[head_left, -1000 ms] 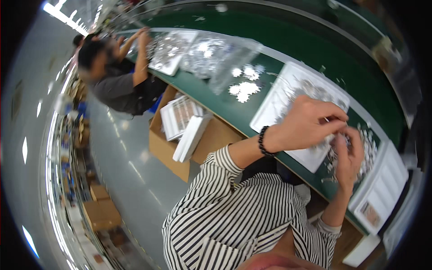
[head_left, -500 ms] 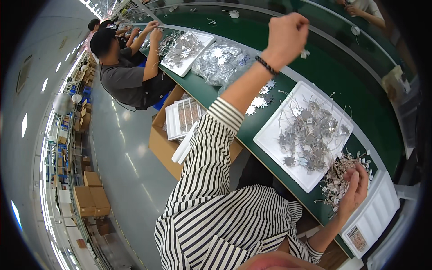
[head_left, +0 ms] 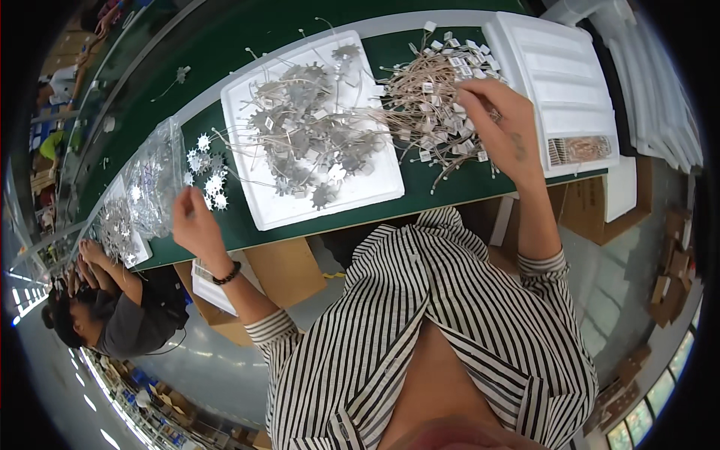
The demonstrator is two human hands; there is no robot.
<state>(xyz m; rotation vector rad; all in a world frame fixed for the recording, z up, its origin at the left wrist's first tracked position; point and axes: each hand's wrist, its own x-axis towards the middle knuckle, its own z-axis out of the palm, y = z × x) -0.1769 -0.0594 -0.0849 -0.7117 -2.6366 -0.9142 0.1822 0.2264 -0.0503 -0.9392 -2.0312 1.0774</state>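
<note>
My left hand [head_left: 199, 231] hovers at the table's near edge, beside a small group of silver star-shaped metal plates [head_left: 215, 182]. Its fingers are curled together, and whatever they may hold is hidden. Over the right side of a heap of thin wire leads with white tags and connectors [head_left: 431, 94] is my right hand [head_left: 506, 127], thumb and forefinger drawn together at the wires; I cannot make out what is between them. Between my hands, a white foam tray [head_left: 274, 217] bears a pile of star-shaped plates with wires attached [head_left: 304, 124].
A clear plastic bag of plates [head_left: 154, 180] lies at the left. White foam trays [head_left: 551, 67] stand at the right. Beyond the table edge strip runs a green belt [head_left: 217, 45] with a wired plate [head_left: 182, 73] on it. A co-worker [head_left: 124, 322] sits at the left; cardboard boxes [head_left: 289, 266] stand below.
The view has swung to the right. My left hand has come back from above the green belt to beside the loose star-shaped plates. My right hand stays at the wire heap, its fingers now closer together.
</note>
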